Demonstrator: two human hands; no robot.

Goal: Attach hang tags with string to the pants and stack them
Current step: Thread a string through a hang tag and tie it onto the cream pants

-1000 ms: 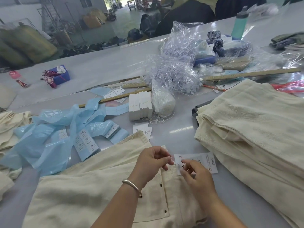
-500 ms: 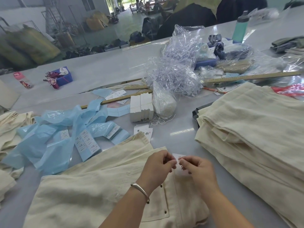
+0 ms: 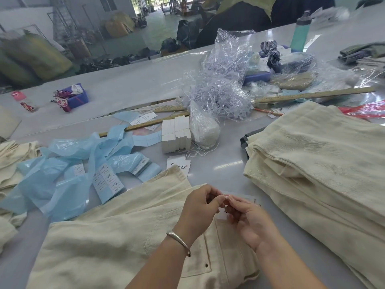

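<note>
Cream pants [image 3: 116, 236], one pair, are lying flat across the near edge of the grey table [image 3: 129, 84], waistband end pointing toward the right. Left hand [image 3: 200, 207], wearing a silver bangle [image 3: 179, 239], is hovering over the waistband with its fingers [image 3: 216, 200] curling inward and pinching something very small; whether that is string cannot be told. Right hand [image 3: 250, 220] is meeting it fingertip to fingertip, its fingers likewise curling in a pinch. White hang tag [image 3: 239, 200] is lying beneath and just behind both hands, mostly hidden by them, its printed edge showing to the right. Stack of folded cream pants [image 3: 316, 174] is sitting on the table to the right, well apart from the hands. Block of white tags [image 3: 176, 135] is standing on edge at centre, touching a clear bag of white string [image 3: 205, 130]; loose string is trailing just in front. One printed tag [image 3: 180, 164] is lying near the far edge of the pants being worked. Light blue plastic bags [image 3: 62, 174] are lying scattered to the left, some carrying printed labels. Two wooden rulers [image 3: 312, 94] are lying further back beside crumpled clear plastic [image 3: 225, 80]. Teal bottle [image 3: 301, 32] is standing at the far right.
</note>
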